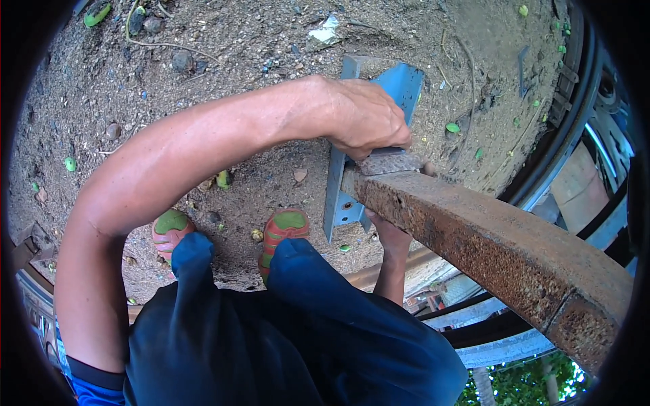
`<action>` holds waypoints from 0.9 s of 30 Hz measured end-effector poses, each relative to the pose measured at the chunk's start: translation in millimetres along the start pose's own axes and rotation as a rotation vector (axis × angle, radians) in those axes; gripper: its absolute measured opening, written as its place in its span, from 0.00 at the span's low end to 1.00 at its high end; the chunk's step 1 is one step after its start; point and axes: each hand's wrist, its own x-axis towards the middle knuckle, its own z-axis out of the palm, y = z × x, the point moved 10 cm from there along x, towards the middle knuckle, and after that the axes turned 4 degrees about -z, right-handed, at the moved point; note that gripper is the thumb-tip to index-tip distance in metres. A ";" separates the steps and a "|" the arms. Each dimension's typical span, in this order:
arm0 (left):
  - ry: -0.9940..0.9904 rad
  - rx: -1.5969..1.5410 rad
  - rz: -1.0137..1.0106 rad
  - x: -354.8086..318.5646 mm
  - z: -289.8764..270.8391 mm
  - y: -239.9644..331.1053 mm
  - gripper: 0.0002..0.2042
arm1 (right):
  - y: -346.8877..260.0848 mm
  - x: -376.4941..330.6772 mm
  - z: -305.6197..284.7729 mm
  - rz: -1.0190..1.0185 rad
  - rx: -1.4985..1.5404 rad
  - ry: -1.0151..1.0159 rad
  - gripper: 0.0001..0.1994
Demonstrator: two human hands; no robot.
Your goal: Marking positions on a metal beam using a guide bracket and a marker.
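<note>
A blue-painted metal bracket (403, 84), a folded piece with holes in its lower flange, stands against the end of a thick, rusty steel beam (487, 233). From the left, my left arm reaches across, and my left hand (369, 118) is closed over the bracket, knuckles up; its fingertips are mostly hidden. Just below that hand, a flat rusty metal block (389, 162) rests on the beam's end. Under the beam, my right hand (393, 233) comes up close to the bracket's lower part, with the beam covering most of its fingers.
Gravelly soil (223, 88) with stones and green leaves spreads around. My feet in red-and-green shoes (288, 227) stand left of the bracket. Curved metal rails (575, 135) edge the right side. A crumpled pale scrap (325, 30) lies at the far side.
</note>
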 end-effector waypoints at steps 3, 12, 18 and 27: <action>0.015 -0.003 -0.026 1.7 1.2 -3.1 0.14 | 11.8 5.9 -9.8 0.082 0.223 0.107 0.64; -0.055 -0.057 -0.026 1.7 0.1 -4.7 0.11 | 45.3 8.6 -12.5 0.204 0.570 0.088 0.58; -0.122 -0.065 -0.103 3.5 4.5 -4.2 0.13 | 49.9 0.3 -16.4 0.275 0.787 0.089 0.53; -0.303 -0.049 -0.195 3.0 8.6 -8.6 0.17 | 66.6 -1.5 2.6 0.408 1.121 0.044 0.47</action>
